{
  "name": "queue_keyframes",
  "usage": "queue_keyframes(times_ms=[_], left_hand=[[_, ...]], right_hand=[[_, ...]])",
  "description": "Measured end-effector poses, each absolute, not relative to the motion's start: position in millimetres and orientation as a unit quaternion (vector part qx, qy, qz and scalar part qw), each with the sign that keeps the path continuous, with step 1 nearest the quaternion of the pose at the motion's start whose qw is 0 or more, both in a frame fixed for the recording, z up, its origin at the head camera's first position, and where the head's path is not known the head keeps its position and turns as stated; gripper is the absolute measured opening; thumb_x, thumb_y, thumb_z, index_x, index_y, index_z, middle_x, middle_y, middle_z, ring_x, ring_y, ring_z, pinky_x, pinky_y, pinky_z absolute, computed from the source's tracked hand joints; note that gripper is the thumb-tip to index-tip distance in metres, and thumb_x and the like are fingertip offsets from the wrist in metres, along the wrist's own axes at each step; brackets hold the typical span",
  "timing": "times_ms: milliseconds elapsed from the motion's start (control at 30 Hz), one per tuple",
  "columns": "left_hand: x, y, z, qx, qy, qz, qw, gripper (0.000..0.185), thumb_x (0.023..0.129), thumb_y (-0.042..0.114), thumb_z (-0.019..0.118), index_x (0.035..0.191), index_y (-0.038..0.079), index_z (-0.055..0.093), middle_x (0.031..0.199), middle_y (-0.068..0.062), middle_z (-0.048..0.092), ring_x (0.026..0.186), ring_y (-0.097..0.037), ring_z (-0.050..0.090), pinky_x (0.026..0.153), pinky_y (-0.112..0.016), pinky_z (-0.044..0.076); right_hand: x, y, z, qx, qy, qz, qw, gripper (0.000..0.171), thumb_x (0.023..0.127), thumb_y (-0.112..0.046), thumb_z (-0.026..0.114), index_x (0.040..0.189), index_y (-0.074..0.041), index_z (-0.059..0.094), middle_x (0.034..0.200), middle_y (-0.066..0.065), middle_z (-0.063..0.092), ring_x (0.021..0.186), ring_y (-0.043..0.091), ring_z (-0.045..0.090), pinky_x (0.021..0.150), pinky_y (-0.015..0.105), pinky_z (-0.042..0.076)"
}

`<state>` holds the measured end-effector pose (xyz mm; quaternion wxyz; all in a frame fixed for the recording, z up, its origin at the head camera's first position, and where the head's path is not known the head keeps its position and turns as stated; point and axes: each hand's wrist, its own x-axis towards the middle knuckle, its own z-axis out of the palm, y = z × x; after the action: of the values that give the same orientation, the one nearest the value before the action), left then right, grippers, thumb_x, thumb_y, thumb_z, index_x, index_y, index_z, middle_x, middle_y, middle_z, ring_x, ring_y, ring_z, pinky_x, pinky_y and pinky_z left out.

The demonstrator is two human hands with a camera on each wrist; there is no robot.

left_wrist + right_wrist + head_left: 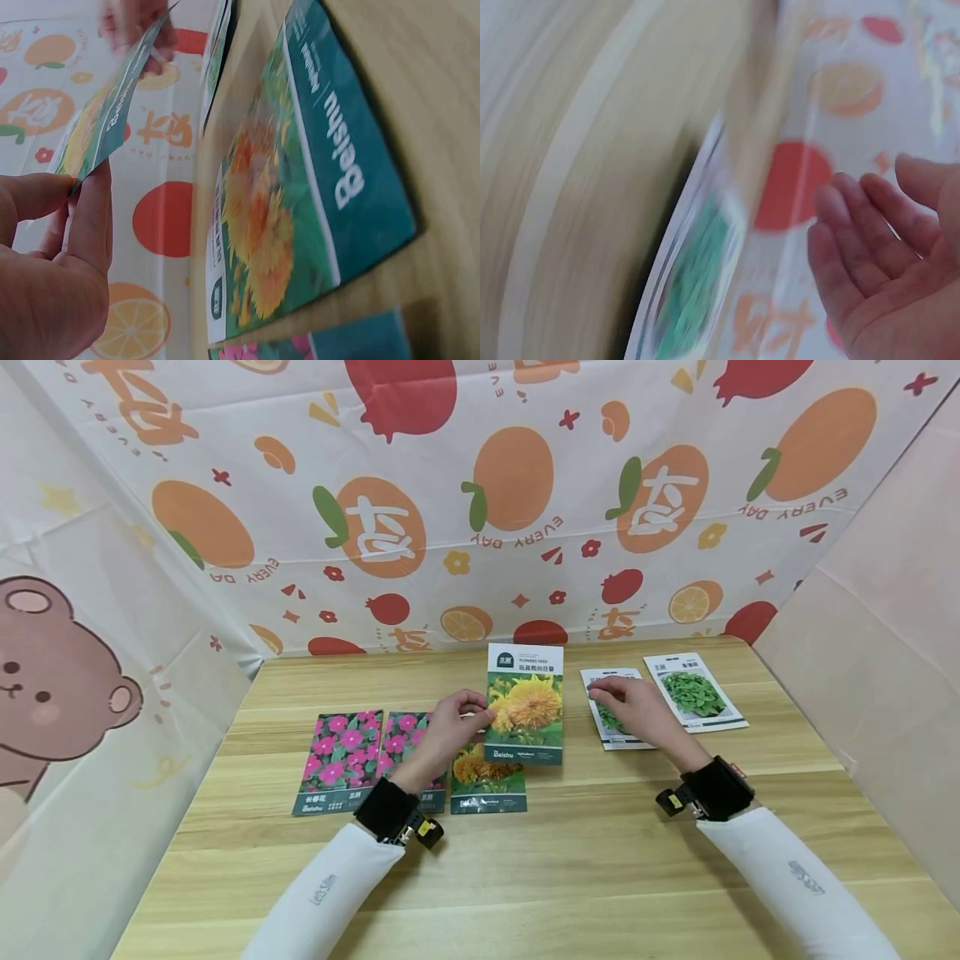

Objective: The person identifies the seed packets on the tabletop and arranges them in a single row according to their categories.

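Observation:
My left hand point(448, 727) pinches the left edge of a yellow-flower seed packet point(525, 706), held upright above the table. Thumb and fingers grip that packet point(105, 112) in the left wrist view. A second yellow-flower packet point(487, 789) lies flat below, its upper part hidden by the raised one. My right hand point(637, 706) hovers over a white-bordered green-leaf packet point(622, 741) and covers part of it. Nothing is between its loosely bent fingers in the right wrist view, where the hand point(900, 270) is apart from a green-leaf packet point(694, 277).
Two pink-flower packets lie at the left, one whole point(341, 756) and one partly behind my left forearm point(402, 739). Another green-leaf packet point(693, 693) lies at the right. A fruit-print cloth point(517, 585) hangs behind the wooden table point(600, 877).

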<state>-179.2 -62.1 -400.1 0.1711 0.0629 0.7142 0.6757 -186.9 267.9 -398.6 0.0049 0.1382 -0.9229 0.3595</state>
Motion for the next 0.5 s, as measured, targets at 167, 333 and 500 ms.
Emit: queue_keyframes(times_ms=[167,333,500], left_hand=[[-177,-56,-401,0.066,0.71,0.678,0.176,0.02,0.104,0.009,0.063,0.122,0.002,0.058,0.107,-0.011,0.06,0.096,-0.021,0.064,0.084,-0.037,0.061],[-175,-54,-403,0.075,0.702,0.683,0.187,0.022,0.105,0.008,0.061,0.126,0.001,0.055,0.109,-0.012,0.059,0.1,-0.022,0.063,0.09,-0.043,0.059],[-173,-53,-405,0.075,0.695,0.688,0.193,0.022,0.106,0.008,0.06,0.126,0.0,0.054,0.108,-0.01,0.058,0.1,-0.021,0.062,0.091,-0.044,0.059]], right_hand=[[-183,249,-391,0.105,-0.885,0.452,-0.028,0.039,0.11,-0.03,0.055,0.131,0.001,0.066,0.116,0.021,0.072,0.105,0.035,0.07,0.091,0.048,0.058],[-183,238,-389,0.056,-0.838,0.539,-0.062,0.042,0.108,-0.032,0.057,0.134,0.001,0.063,0.118,0.023,0.069,0.112,0.04,0.066,0.098,0.05,0.056],[-182,230,-388,0.044,-0.829,0.555,-0.05,0.036,0.107,-0.027,0.06,0.129,0.002,0.065,0.111,0.02,0.07,0.105,0.034,0.069,0.096,0.049,0.057]])
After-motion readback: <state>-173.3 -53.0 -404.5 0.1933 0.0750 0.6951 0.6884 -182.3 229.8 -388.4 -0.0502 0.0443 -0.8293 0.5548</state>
